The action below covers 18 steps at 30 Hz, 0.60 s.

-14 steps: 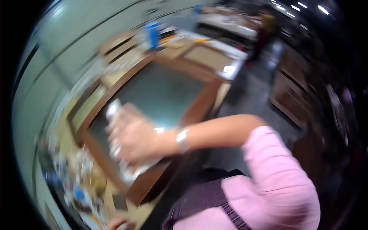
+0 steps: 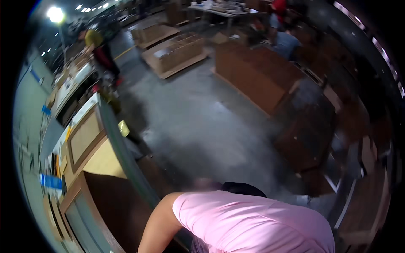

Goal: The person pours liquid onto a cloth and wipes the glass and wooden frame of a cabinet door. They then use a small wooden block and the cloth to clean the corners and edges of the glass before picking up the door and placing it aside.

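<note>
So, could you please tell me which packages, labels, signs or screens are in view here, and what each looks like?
Blue rectangular package: on the cluttered bench at far left, lying flat.
Small blue label-like patch: higher on the left wall, too blurred to make out.
No screens visible.

A bare upper arm (image 2: 157,223) in a pink short sleeve (image 2: 249,221) fills the lower middle of the blurred head view; neither hand shows. At lower left a dark-stained wooden framed panel (image 2: 90,211) lies on a pale workbench (image 2: 105,162), with a smaller light wooden frame (image 2: 84,137) beyond it and a blue bottle (image 2: 51,181) near the bench's far edge. A grey concrete floor (image 2: 202,122) spreads ahead, with brown wooden cabinets (image 2: 257,80) standing on it. A person in a yellow top (image 2: 99,46) stands far off at upper left.
</note>
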### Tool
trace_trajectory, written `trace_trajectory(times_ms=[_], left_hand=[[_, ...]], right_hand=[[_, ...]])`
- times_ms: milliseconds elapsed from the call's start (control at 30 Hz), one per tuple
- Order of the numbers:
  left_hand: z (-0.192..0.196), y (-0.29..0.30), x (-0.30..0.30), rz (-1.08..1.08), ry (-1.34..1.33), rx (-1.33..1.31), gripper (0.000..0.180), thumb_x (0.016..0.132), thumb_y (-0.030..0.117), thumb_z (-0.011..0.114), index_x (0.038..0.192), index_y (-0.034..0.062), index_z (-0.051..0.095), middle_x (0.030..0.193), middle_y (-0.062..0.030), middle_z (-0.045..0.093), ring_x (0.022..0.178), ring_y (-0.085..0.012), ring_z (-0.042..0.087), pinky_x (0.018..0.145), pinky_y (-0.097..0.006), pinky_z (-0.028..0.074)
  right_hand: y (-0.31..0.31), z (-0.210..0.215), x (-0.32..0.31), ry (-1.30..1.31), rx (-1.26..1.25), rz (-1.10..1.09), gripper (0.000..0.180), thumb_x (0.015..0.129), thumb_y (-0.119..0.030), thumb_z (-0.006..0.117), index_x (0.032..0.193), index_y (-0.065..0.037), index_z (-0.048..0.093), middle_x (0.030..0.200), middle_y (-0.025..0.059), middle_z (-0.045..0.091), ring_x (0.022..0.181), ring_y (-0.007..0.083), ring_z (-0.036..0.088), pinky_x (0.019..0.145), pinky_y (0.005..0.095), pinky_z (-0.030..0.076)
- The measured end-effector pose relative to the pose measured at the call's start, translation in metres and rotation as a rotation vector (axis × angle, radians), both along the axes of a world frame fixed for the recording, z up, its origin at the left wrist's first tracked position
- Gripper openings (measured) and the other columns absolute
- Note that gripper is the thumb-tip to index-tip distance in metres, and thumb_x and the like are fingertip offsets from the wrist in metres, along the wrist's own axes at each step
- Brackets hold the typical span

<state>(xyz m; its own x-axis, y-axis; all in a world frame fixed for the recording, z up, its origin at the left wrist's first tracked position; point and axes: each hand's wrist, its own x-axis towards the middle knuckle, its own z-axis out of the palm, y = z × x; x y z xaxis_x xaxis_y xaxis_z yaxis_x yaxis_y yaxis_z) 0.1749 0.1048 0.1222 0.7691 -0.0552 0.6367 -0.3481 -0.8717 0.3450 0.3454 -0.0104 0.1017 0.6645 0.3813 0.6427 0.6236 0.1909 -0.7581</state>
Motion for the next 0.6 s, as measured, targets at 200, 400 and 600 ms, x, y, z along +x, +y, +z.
trace_trajectory(times_ms=[200,400,600], left_hand=[[0.015,0.027,0.040,-0.412,0.352,0.114,0.048,0.099,0.022,0.059,0.141,0.0030,0.048,0.136,-0.0160,0.056,0.115,-0.0288,0.060,0.089,-0.038,0.055],[0.009,0.076,0.050,-0.483,0.395,0.168,0.044,0.100,0.009,0.057,0.142,0.0015,0.049,0.138,-0.0200,0.053,0.118,-0.0303,0.058,0.092,-0.037,0.053],[0.018,0.054,-0.011,-0.456,0.365,-0.001,0.025,0.077,0.012,0.064,0.094,0.0019,0.049,0.118,-0.0191,0.064,0.116,-0.0356,0.060,0.098,-0.048,0.047]], right_hand=[[0.005,-0.003,-0.003,0.165,-0.009,-0.219,0.036,0.070,-0.029,0.081,0.093,-0.005,0.067,0.091,0.0160,0.069,0.087,0.0303,0.067,0.076,0.0426,0.052],[0.010,-0.018,0.015,0.480,0.197,-0.210,0.023,0.065,-0.007,0.076,0.078,-0.001,0.058,0.086,0.0149,0.064,0.082,0.0296,0.061,0.073,0.0400,0.050],[0.007,-0.010,0.022,0.307,0.193,-0.249,0.019,0.063,-0.010,0.071,0.069,0.008,0.066,0.066,0.0217,0.066,0.061,0.0201,0.063,0.055,0.0387,0.050]])
